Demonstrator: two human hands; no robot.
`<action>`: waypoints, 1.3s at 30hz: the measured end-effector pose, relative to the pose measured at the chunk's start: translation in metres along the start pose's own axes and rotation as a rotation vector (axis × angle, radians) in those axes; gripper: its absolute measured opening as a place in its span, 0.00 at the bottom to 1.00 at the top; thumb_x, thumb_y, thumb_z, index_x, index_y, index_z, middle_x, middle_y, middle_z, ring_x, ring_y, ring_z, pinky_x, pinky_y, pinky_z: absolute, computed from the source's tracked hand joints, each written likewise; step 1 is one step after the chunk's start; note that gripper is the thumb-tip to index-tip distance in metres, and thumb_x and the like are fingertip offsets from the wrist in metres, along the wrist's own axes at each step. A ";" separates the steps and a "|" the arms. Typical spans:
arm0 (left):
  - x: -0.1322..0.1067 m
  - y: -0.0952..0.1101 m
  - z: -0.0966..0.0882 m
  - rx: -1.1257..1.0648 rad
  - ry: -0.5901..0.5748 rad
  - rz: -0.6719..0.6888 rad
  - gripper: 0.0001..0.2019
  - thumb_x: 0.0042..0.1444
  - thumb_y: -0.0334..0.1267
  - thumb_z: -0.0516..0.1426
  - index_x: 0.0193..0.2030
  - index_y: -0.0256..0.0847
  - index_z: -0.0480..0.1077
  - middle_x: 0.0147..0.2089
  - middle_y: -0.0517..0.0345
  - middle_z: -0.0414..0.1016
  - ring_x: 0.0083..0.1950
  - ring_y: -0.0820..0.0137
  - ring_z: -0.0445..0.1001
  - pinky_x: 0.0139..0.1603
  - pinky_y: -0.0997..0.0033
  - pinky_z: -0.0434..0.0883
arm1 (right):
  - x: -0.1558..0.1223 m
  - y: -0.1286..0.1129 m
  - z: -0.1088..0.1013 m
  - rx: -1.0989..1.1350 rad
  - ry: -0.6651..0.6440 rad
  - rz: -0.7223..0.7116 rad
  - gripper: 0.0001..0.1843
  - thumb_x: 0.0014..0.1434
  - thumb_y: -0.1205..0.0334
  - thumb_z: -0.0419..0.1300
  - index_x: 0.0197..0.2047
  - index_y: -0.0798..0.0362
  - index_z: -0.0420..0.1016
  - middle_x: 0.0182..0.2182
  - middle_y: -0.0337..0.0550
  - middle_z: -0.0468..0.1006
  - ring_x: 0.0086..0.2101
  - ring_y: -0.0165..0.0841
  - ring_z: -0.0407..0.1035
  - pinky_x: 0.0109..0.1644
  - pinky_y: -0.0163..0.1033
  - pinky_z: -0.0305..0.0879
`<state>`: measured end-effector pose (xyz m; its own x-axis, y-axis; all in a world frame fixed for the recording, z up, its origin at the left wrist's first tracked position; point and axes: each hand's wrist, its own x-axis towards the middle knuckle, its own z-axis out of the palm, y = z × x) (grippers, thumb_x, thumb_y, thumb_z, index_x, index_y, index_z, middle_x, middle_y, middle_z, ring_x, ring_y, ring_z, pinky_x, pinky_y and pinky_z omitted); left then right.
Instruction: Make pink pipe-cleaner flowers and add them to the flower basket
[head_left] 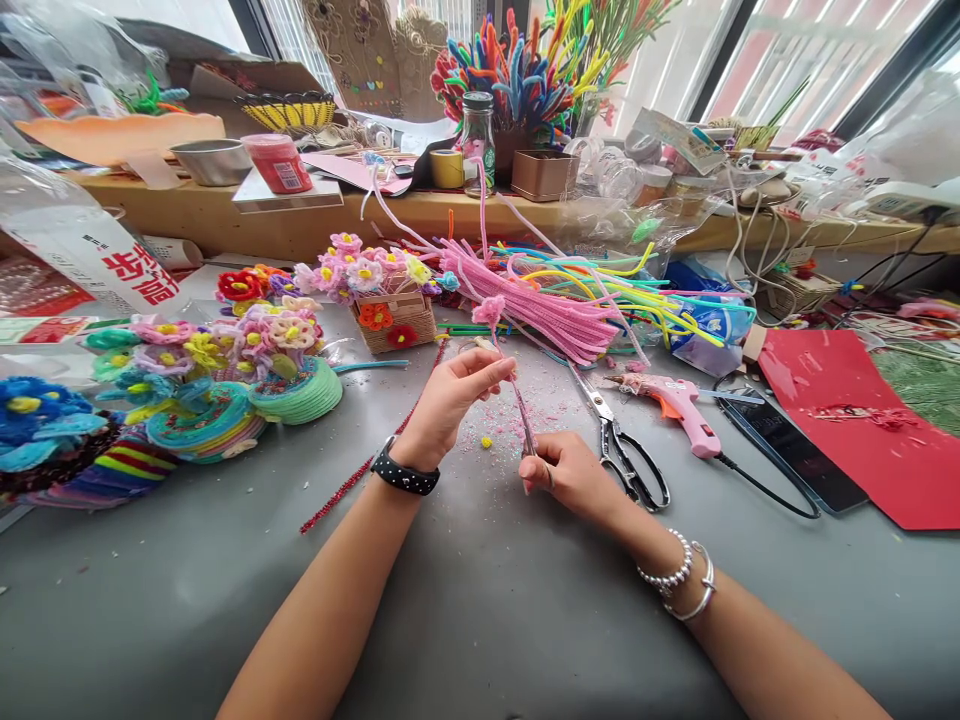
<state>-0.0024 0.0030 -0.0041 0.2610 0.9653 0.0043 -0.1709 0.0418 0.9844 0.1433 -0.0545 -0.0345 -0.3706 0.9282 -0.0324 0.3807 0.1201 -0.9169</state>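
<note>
My left hand (450,400) pinches the upper part of a thin pink pipe-cleaner stem (519,400) that carries a small pink fuzzy flower (489,309) at its top. My right hand (570,472) is closed around the stem's lower end, just above the grey table (480,600). Both hands meet near the table's middle, over a scatter of pink fuzz (544,412) and a tiny yellow ball (487,441). A black watch is on my left wrist, and silver bracelets are on my right.
Large scissors (619,445) and a pink glue gun (679,402) lie right of my hands, beside a phone (795,450) and red paper (847,420). Pipe-cleaner bundles (570,300) lie behind. Flower baskets (225,380) crowd the left. A cluttered wooden shelf (450,215) runs along the back.
</note>
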 end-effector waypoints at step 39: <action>0.000 -0.001 0.001 0.041 0.118 0.063 0.10 0.44 0.40 0.59 0.22 0.37 0.63 0.23 0.64 0.65 0.22 0.81 0.57 0.27 0.77 0.56 | 0.003 0.003 0.004 -0.117 0.090 0.041 0.32 0.41 0.31 0.49 0.11 0.54 0.55 0.12 0.37 0.64 0.18 0.24 0.54 0.23 0.32 0.49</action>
<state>-0.0007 0.0030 -0.0050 0.1366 0.9895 0.0479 -0.1439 -0.0280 0.9892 0.1404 -0.0531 -0.0391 -0.2773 0.9604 -0.0281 0.4918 0.1167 -0.8629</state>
